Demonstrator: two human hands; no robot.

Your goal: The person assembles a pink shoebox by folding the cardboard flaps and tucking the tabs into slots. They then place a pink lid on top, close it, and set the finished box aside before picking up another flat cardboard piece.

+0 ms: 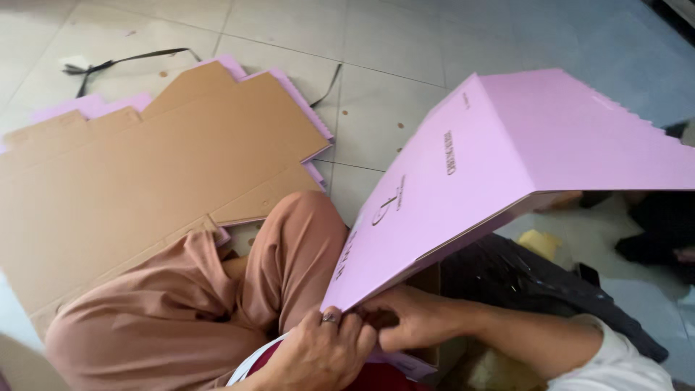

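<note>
A large pink cardboard box, half folded, is tilted up over my lap, its brown inner side facing down. My left hand, with a ring on one finger, pinches the box's lower corner edge. Just to the right of it, my right hand grips the same lower edge, fingers curled under the panel. The two hands touch each other at the corner. My bent knee in tan trousers lies just left of the box.
A stack of flat cardboard blanks, brown side up with pink edges, lies on the tiled floor at left. A black ribbon lies beyond it. A dark plastic bag sits under the box at right.
</note>
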